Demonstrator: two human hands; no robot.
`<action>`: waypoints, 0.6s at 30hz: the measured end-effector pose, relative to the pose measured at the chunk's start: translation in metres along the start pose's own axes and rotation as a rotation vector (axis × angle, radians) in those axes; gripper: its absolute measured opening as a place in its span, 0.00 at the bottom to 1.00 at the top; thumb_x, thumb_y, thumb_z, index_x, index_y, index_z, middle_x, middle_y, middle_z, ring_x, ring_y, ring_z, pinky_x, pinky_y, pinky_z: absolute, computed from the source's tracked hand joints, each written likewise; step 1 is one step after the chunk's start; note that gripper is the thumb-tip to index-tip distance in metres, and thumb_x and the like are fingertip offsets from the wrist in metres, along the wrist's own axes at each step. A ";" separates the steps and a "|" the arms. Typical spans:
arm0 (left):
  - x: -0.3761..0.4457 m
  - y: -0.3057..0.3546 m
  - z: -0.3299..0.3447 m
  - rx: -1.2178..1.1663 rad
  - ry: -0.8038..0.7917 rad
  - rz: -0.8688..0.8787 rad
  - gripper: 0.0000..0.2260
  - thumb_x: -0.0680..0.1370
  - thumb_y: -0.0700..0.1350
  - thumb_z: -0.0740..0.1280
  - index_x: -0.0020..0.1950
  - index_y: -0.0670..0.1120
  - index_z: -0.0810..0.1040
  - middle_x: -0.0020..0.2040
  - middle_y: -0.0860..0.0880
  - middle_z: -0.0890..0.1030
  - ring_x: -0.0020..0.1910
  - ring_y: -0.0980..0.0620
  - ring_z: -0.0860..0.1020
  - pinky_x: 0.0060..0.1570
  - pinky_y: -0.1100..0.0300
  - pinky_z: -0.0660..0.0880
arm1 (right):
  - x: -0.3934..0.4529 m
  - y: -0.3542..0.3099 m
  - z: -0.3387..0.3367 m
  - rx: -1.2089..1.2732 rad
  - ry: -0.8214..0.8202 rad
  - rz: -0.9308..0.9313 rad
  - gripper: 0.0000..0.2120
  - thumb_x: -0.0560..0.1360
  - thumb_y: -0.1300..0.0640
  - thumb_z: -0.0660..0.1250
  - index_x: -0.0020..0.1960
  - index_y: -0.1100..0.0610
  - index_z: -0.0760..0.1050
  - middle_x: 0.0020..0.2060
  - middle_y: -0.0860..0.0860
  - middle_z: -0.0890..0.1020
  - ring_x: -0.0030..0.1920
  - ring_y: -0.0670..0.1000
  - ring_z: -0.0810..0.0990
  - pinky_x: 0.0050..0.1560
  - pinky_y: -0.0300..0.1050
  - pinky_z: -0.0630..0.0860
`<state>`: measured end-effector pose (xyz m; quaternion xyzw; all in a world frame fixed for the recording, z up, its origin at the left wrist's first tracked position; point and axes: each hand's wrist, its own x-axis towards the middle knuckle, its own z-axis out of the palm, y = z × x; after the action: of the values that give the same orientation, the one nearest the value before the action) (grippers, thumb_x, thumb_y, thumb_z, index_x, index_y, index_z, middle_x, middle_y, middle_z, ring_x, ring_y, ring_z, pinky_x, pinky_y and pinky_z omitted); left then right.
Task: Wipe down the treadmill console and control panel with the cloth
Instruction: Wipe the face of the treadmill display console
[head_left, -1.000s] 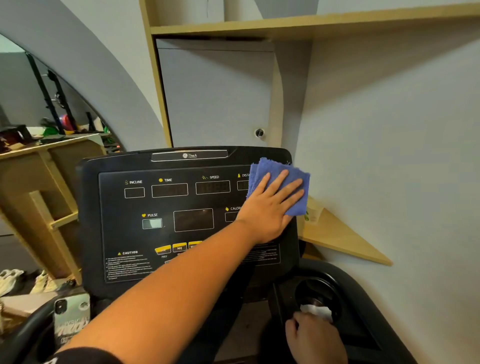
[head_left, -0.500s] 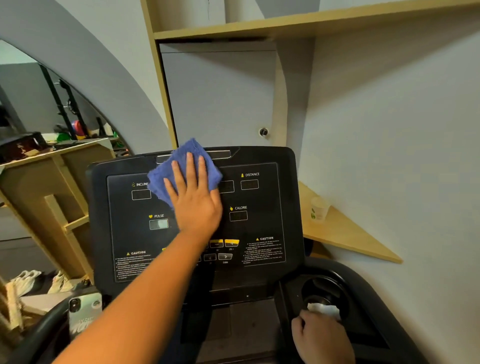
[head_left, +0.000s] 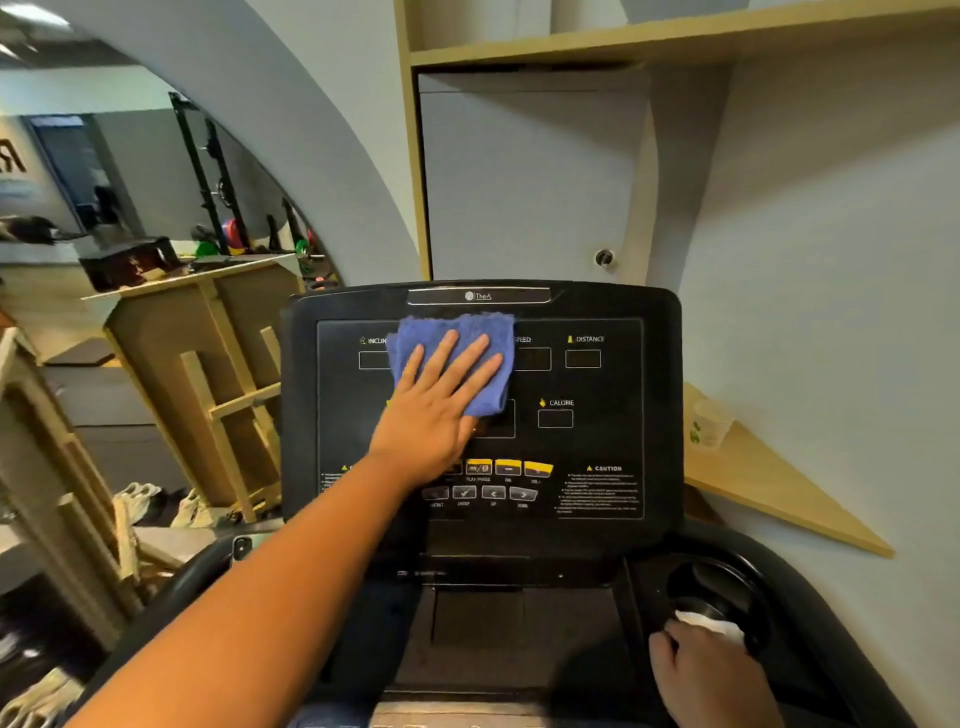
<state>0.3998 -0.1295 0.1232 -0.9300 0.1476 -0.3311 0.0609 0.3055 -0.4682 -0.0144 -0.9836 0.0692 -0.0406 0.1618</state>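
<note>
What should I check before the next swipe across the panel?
1. Cloth flat under the left hand: ok, fingers spread on it.
2. Cloth on the panel: ok, over its upper middle.
3. Right side reached: cannot tell; DISTANCE window and CALORIE window lie uncovered.
4. Buttons clear of the palm: ok, the heel sits just above them.
5. Right hand out of the way: ok, low at the cup holder with something white.
6. Paper cup clear of the console: ok, it stands on the shelf beside it.
</note>
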 end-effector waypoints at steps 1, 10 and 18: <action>-0.011 -0.017 -0.003 -0.012 0.018 -0.083 0.29 0.84 0.53 0.55 0.84 0.53 0.51 0.84 0.50 0.50 0.83 0.45 0.45 0.78 0.36 0.49 | -0.001 0.001 0.000 0.020 0.003 0.004 0.14 0.75 0.43 0.55 0.44 0.43 0.79 0.47 0.45 0.81 0.55 0.50 0.76 0.49 0.41 0.77; -0.037 -0.035 -0.001 -0.138 0.120 -0.702 0.29 0.82 0.54 0.50 0.84 0.52 0.50 0.84 0.48 0.48 0.83 0.42 0.43 0.78 0.36 0.42 | -0.006 -0.003 0.001 -0.016 0.044 -0.004 0.10 0.73 0.50 0.66 0.36 0.49 0.83 0.32 0.49 0.80 0.46 0.53 0.80 0.42 0.43 0.73; -0.130 0.016 0.025 -0.111 -0.063 -0.463 0.29 0.84 0.58 0.45 0.84 0.52 0.46 0.84 0.47 0.45 0.82 0.41 0.40 0.77 0.33 0.43 | -0.012 0.001 0.003 -0.054 0.067 -0.087 0.09 0.67 0.58 0.73 0.28 0.53 0.80 0.25 0.51 0.79 0.34 0.58 0.77 0.33 0.46 0.74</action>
<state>0.3160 -0.1034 0.0221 -0.9509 -0.0534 -0.2983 -0.0632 0.2939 -0.4665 -0.0182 -0.9877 0.0329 -0.0788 0.1309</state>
